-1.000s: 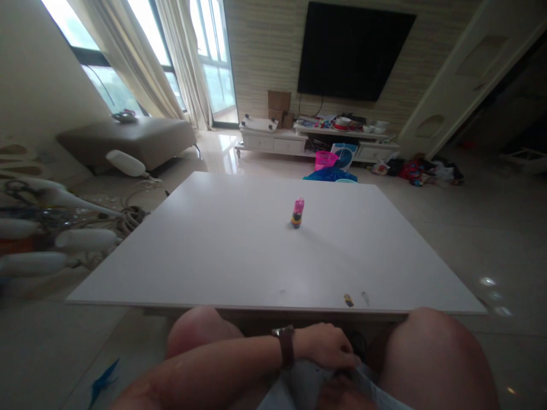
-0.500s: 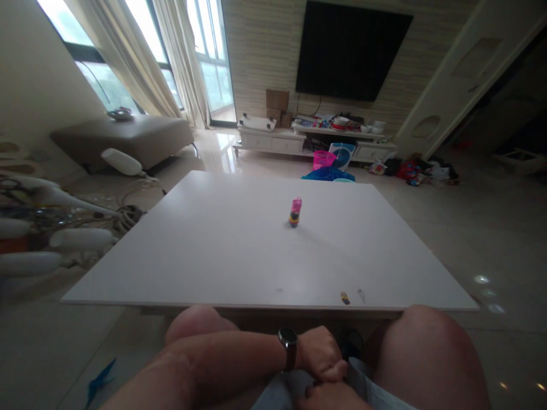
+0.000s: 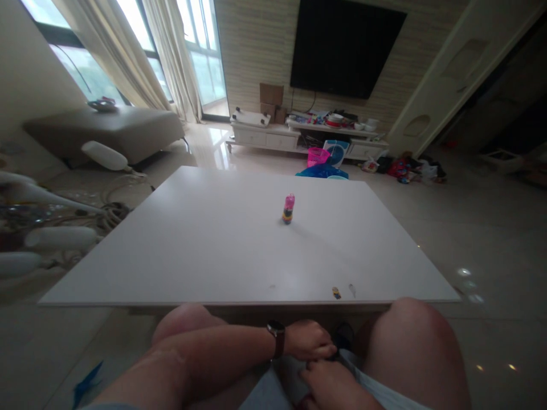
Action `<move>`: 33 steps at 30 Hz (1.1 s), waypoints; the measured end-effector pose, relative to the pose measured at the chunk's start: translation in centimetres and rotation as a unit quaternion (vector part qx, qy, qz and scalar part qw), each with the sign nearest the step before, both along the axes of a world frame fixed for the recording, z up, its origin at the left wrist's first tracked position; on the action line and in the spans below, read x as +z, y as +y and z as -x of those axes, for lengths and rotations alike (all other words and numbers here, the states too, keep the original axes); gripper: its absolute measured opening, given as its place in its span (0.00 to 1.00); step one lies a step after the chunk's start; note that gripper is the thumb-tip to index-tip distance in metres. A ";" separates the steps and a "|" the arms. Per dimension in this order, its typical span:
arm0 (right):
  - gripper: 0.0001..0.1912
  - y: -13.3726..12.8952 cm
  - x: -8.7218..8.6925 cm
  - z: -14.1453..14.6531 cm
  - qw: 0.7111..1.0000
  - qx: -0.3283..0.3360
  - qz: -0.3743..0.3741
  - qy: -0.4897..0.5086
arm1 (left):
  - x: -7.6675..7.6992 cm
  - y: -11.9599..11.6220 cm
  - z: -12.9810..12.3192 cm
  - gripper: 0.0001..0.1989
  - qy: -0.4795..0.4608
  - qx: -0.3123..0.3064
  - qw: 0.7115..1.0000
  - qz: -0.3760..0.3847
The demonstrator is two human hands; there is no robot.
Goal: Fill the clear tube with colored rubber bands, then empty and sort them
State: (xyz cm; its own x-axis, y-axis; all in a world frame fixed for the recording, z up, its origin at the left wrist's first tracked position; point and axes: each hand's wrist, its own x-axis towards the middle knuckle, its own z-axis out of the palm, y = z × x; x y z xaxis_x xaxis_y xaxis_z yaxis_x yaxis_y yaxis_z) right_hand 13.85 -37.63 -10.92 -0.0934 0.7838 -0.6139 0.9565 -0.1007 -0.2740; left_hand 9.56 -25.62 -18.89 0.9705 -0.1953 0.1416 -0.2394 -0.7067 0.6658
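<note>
Both hands are low in my lap, in front of the table's near edge. My left hand [image 3: 310,340], with a dark round watch [image 3: 276,327] on a brown strap at its wrist, is closed, its fingers curled under and mostly hidden. Just below it, touching or nearly so, is my right hand [image 3: 329,378], its fingers bent and partly out of sight. Whether either one holds anything is not visible. On the white table [image 3: 205,245] stands a pink bottle-shaped item [image 3: 288,209] with a yellow and dark lower part, well beyond my hands.
Near the table's front edge lie a small yellow-and-dark cartoon figure piece [image 3: 337,292] and a small clear piece [image 3: 352,290]. White lamp arms [image 3: 62,236] stand at the left. A pink basket [image 3: 317,157] is beyond the far edge. My knees [image 3: 421,336] border the near side.
My view has turned slightly, so the scene sits further left and a bit higher. The right hand shows more, beneath the left. The items on the table stay in place.
</note>
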 end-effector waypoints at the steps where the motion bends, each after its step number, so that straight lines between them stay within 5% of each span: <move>1: 0.16 -0.2 0.4 -0.2 1.000 -0.012 0.021 -0.010 | 0.1 0.1 0.0 0.24 0.019 -0.005 1.000 -0.003; 5: 0.24 0.2 2.3 -0.1 0.994 -0.037 0.099 -0.032 | 0.8 0.1 0.1 0.28 0.038 -0.017 0.999 0.005; 9: 0.22 1.5 2.9 1.2 0.992 -0.012 0.109 -0.064 | 0.9 0.2 0.4 0.25 0.024 -0.011 0.997 -0.073; 13: 0.22 2.3 3.4 2.9 0.989 -0.002 0.116 -0.093 | -0.3 0.9 0.4 0.19 0.002 -0.054 0.991 -0.121; 19: 0.26 2.9 5.1 3.6 0.989 -0.030 0.104 -0.100 | -2.4 1.1 -0.2 0.15 -0.029 -0.062 0.996 -0.064; 27: 0.24 2.2 4.7 0.9 0.994 -0.090 0.046 -0.053 | 0.3 1.7 -0.5 0.19 -0.054 0.001 0.999 -0.005; 33: 0.26 1.5 3.6 -0.2 0.989 -0.131 0.058 -0.036 | 0.6 1.4 -0.4 0.25 0.069 0.026 0.997 0.012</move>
State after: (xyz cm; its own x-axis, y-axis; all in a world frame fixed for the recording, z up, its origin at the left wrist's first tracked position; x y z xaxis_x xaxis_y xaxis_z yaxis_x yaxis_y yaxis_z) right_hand 14.05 -36.10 -7.28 0.1508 0.6992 -0.6988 0.9097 -0.3748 -0.1787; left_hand 9.91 -24.26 -18.26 0.9898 -0.1423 0.0102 -0.1077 -0.6987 0.7072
